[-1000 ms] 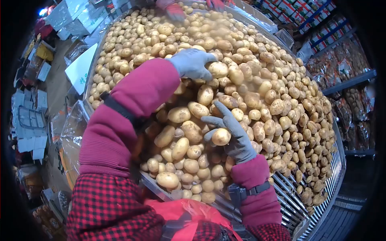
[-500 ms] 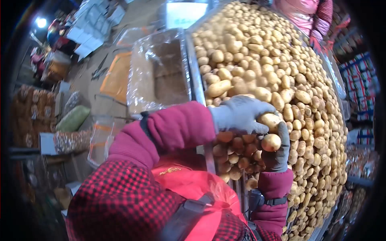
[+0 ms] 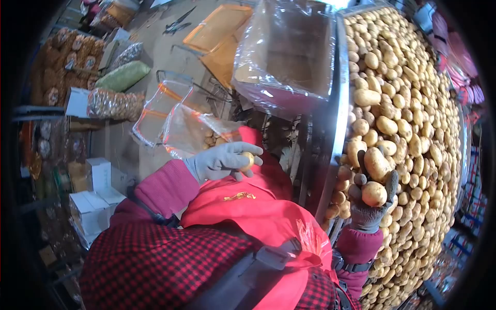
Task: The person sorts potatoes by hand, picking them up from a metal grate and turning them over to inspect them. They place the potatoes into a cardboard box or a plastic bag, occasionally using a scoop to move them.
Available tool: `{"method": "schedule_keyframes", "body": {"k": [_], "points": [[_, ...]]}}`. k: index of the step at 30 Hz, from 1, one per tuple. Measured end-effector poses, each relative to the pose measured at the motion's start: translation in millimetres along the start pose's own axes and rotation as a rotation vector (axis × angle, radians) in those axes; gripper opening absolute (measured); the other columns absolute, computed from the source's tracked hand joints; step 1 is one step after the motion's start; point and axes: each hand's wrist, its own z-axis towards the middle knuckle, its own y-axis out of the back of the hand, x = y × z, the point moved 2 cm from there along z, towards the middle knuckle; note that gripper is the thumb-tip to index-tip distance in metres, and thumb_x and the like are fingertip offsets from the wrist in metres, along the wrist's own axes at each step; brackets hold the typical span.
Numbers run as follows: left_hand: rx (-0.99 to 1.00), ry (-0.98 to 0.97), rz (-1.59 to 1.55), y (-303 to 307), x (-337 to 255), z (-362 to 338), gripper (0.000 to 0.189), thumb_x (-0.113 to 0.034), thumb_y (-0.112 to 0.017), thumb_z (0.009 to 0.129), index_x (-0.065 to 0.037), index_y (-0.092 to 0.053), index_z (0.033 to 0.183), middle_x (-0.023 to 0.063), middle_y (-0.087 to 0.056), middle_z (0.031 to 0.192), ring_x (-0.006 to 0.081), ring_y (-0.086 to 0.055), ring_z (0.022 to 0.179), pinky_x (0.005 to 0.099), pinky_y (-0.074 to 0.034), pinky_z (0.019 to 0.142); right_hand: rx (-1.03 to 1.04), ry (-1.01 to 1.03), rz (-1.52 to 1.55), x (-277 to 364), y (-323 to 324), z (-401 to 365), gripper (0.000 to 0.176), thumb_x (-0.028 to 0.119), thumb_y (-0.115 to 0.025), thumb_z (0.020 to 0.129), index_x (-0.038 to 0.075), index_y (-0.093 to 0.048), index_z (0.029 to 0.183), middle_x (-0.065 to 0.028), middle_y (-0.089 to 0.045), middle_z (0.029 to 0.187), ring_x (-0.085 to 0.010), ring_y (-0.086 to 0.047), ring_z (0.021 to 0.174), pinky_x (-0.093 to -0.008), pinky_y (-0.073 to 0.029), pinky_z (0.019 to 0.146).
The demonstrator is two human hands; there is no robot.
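My left hand (image 3: 219, 161), in a grey glove, is over the red apron (image 3: 248, 199) with a small potato (image 3: 248, 161) in its fingers. Just beyond it, a clear plastic bag (image 3: 188, 132) hangs on an orange-edged frame, with several potatoes (image 3: 213, 138) inside. My right hand (image 3: 369, 209), in a darker, soiled grey glove, is palm up over the potato heap (image 3: 408, 134). Its fingers are curled around a round potato (image 3: 374, 194), and a longer potato (image 3: 376, 164) rests against the fingertips.
A metal table edge (image 3: 339, 103) runs between my body and the heap. A plastic-lined box (image 3: 289, 57) stands against it. An orange crate (image 3: 219, 31), a green sack (image 3: 123, 76) and white boxes (image 3: 93, 206) are to the left. Another person's pink sleeve (image 3: 462, 57) shows across the heap.
My left hand has left the heap and swung left, carrying a small potato toward the plastic bag. My right hand stays over the heap with potatoes. The view has turned left.
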Motion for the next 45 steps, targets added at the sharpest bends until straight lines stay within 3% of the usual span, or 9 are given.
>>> {"method": "schedule_keyframes", "body": {"k": [7, 9, 10, 15, 25, 28, 30, 40, 45], "points": [[-0.214, -0.040, -0.202, 45.1, 54.8, 3.2, 0.051, -0.031, -0.064, 0.102, -0.011, -0.052, 0.148, 0.0108, -0.069, 0.114, 0.0170, -0.069, 0.077, 0.0228, -0.051, 0.054, 0.147, -0.518, 0.774, 10.1, -35.2, -5.4, 0.063, 0.036, -0.063, 0.100, 0.002, -0.047, 0.150, -0.0231, -0.063, 0.136, -0.0245, -0.067, 0.096, -0.0339, -0.058, 0.078], [-0.547, -0.239, -0.033, 86.8, 90.8, 0.2, 0.046, -0.030, -0.060, 0.104, -0.011, -0.055, 0.145, 0.0099, -0.069, 0.116, 0.0168, -0.068, 0.077, 0.0257, -0.053, 0.054, 0.164, -0.596, 0.793, 10.0, -36.5, -12.6, 0.063, 0.040, -0.060, 0.101, 0.003, -0.047, 0.150, -0.0235, -0.063, 0.136, -0.0241, -0.067, 0.093, -0.0327, -0.058, 0.075], [-0.553, -0.236, -0.045, 105.9, 102.6, -6.4, 0.046, -0.030, -0.060, 0.104, -0.011, -0.055, 0.145, 0.0099, -0.069, 0.116, 0.0168, -0.068, 0.077, 0.0257, -0.053, 0.054, 0.045, -0.626, 0.653, 7.1, -40.3, -17.2, 0.066, 0.051, -0.044, 0.104, 0.004, -0.047, 0.151, -0.0239, -0.063, 0.136, -0.0210, -0.063, 0.082, -0.0273, -0.052, 0.059], [-0.973, -0.244, -0.389, 158.5, 133.0, -35.3, 0.051, -0.021, -0.065, 0.102, -0.008, -0.052, 0.149, 0.0110, -0.064, 0.128, 0.0219, -0.068, 0.100, 0.0327, -0.060, 0.075, 0.017, -0.600, 0.561, -7.7, -45.1, -24.3, 0.063, 0.047, -0.048, 0.105, 0.004, -0.046, 0.151, -0.0237, -0.064, 0.132, -0.0219, -0.064, 0.085, -0.0293, -0.055, 0.061], [-0.959, -0.194, -0.221, 152.0, 163.3, -33.2, 0.063, -0.007, -0.071, 0.093, -0.007, -0.048, 0.152, 0.0090, -0.062, 0.123, 0.0140, -0.062, 0.106, 0.0286, -0.056, 0.086, 0.133, -0.640, 0.613, -8.9, -58.0, -32.9, 0.062, 0.049, -0.053, 0.104, 0.008, -0.047, 0.151, -0.0207, -0.062, 0.137, -0.0220, -0.065, 0.089, -0.0266, -0.051, 0.057], [-0.797, 0.017, 0.274, 137.2, 207.7, -10.2, 0.059, -0.012, -0.071, 0.093, -0.010, -0.052, 0.149, 0.0135, -0.065, 0.126, 0.0209, -0.066, 0.111, 0.0327, -0.055, 0.093, 0.204, -0.696, 0.755, -10.3, -56.0, -31.2, 0.060, 0.048, -0.055, 0.104, 0.010, -0.049, 0.150, -0.0192, -0.062, 0.140, -0.0220, -0.065, 0.094, -0.0265, -0.049, 0.060], [-0.685, -0.271, 0.844, 121.4, 215.2, 5.6, 0.055, -0.018, -0.069, 0.093, -0.012, -0.054, 0.145, 0.0198, -0.065, 0.133, 0.0321, -0.066, 0.119, 0.0396, -0.053, 0.101, 0.218, -0.707, 0.808, -11.8, -56.5, -32.6, 0.060, 0.048, -0.055, 0.105, 0.010, -0.049, 0.150, -0.0195, -0.062, 0.140, -0.0220, -0.065, 0.094, -0.0264, -0.049, 0.061], [-0.723, -0.122, 0.678, 113.0, 199.3, -11.0, 0.056, -0.030, -0.072, 0.090, -0.010, -0.058, 0.141, 0.0222, -0.066, 0.133, 0.0388, -0.064, 0.123, 0.0428, -0.050, 0.104, 0.304, -0.700, 0.840, -19.2, -50.4, -30.1, 0.063, 0.050, -0.051, 0.106, 0.009, -0.046, 0.153, -0.0217, -0.056, 0.147, -0.0204, -0.065, 0.090, -0.0258, -0.048, 0.061], [-1.049, -0.175, 0.402, 125.7, 191.4, -14.1, 0.057, -0.030, -0.075, 0.089, -0.012, -0.059, 0.141, 0.0218, -0.072, 0.119, 0.0376, -0.068, 0.114, 0.0427, -0.053, 0.100, 0.238, -0.696, 0.774, -15.0, -56.0, -32.2, 0.063, 0.050, -0.052, 0.106, 0.009, -0.045, 0.153, -0.0228, -0.057, 0.144, -0.0198, -0.065, 0.086, -0.0246, -0.048, 0.059]]}}
